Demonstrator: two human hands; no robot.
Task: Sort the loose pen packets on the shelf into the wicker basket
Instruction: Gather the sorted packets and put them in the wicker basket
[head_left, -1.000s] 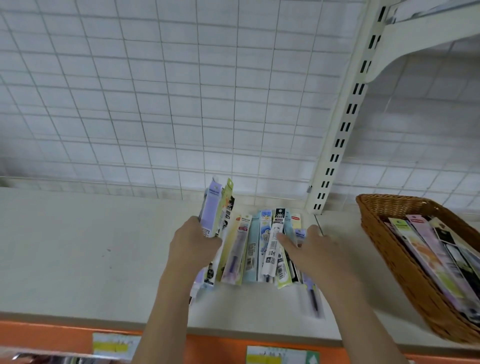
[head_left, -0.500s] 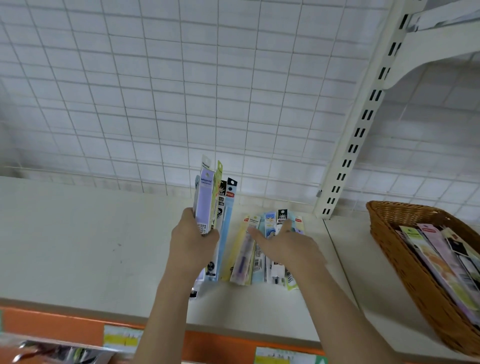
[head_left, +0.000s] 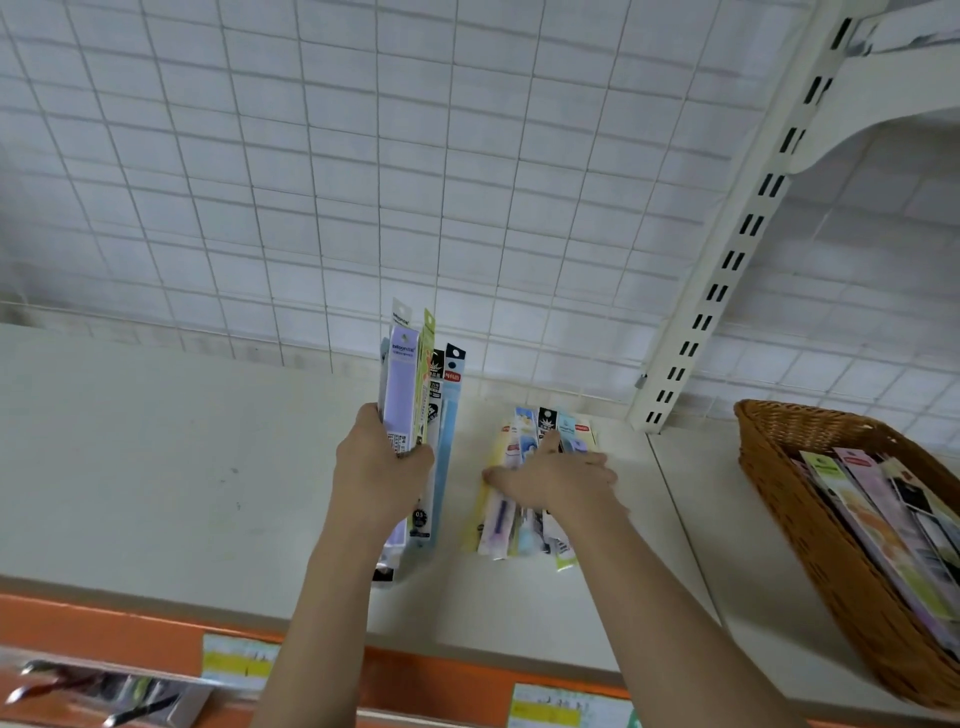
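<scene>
Change since half a second ago: the right hand (head_left: 556, 480) is lying lower and flatter on the loose pile, its fingers now spreading over the packets' middles; the left hand (head_left: 382, 467) is staying put with its bundle.
Left grip: fingers are curling round a bundle of long narrow pen packets (head_left: 410, 405), a lilac one in front with a green one and a pale blue one beside it; clamped on the bundle.
Right grip: fingers are lying straight and apart, pressing on the fanned pile of pastel pen packets (head_left: 524, 525); nothing is being pinched.
Bundle axis: it is running from 6 to 12 o'clock, hang-tab ends pointing to 12, lower ends resting at the cream shelf (head_left: 156, 467).
Pile axis: also running 6 to 12 o'clock, tabs toward the white wire-grid back panel (head_left: 363, 182); the pile is sitting just at 3 o'clock of the bundle, apart from it.
Basket: the brown wicker basket (head_left: 779, 467) is sitting well off at 3 o'clock, holding more packets that are leaning lengthwise inside.
Shelf edge: an orange front strip (head_left: 104, 631) with price labels is running along 6 o'clock.
</scene>
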